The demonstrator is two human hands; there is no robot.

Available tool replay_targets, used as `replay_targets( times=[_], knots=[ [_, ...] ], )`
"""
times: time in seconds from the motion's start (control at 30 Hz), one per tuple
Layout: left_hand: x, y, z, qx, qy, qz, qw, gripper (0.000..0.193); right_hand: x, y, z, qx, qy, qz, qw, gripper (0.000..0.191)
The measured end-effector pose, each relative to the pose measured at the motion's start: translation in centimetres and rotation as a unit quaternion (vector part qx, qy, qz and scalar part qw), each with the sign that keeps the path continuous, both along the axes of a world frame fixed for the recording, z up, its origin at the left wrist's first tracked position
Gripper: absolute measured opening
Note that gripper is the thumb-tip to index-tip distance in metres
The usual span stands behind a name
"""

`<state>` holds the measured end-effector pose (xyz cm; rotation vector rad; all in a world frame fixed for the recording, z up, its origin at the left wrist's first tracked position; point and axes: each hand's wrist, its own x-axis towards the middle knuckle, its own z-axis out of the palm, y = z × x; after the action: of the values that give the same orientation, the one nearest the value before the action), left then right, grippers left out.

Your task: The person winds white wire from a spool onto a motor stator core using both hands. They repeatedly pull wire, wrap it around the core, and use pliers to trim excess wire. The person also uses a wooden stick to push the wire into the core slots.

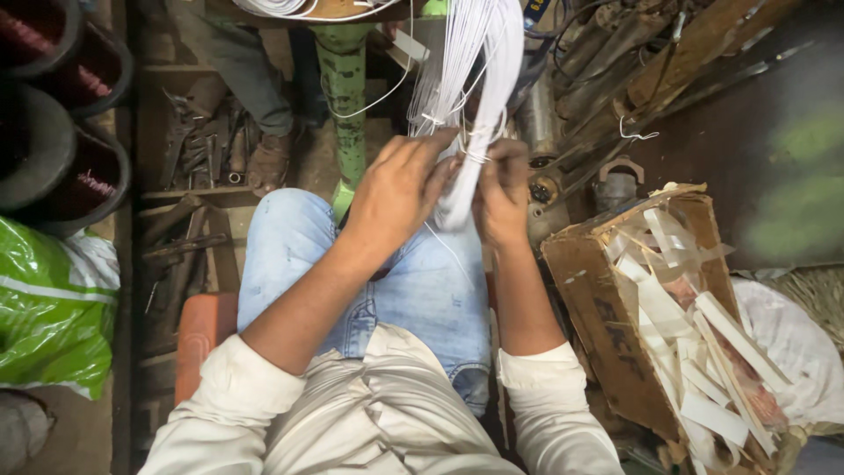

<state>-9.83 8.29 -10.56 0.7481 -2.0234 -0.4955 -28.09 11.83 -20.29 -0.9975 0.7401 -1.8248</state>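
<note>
Close in, I see my left hand (400, 189) wrapped around the bundle of white wires (470, 97) above my lap, my right hand (503, 198) pinching it just beside. A few ties look done; loose strands remain. Farther right, the cardboard box (607, 325) holds white strips (694, 343).
</note>
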Motion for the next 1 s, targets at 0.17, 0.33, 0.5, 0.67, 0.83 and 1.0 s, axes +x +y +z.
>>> replay_targets(
  times=[0.17,0.33,0.5,0.67,0.83,1.0],
  knots=[
    [0.1,0.1,-0.1,0.056,0.024,-0.051,0.997,0.040,0.6,1.0,0.6,-0.009,-0.026,0.005,1.000,0.016],
    [-0.3,0.1,-0.7,0.120,0.088,-0.147,0.978,0.063,-0.8,1.5,3.6,-0.041,0.414,-0.168,0.894,0.035],
    [-1.5,0.7,-1.7,0.288,0.083,-0.134,0.945,0.084,1.0,2.8,6.5,0.015,0.500,-0.239,0.832,0.044],
    [-1.5,0.6,-2.9,0.219,0.076,-0.102,0.968,0.075,1.4,5.6,9.0,-0.015,0.614,-0.299,0.730,0.031],
    [-0.7,0.1,-3.2,0.118,0.100,-0.119,0.981,0.064,-1.7,7.2,8.7,-0.038,0.429,-0.107,0.896,0.031],
    [-1.0,0.8,-2.5,0.114,0.100,-0.122,0.981,0.060,-2.8,3.9,7.1,-0.067,-0.029,-0.052,0.996,0.037]
  ],
)
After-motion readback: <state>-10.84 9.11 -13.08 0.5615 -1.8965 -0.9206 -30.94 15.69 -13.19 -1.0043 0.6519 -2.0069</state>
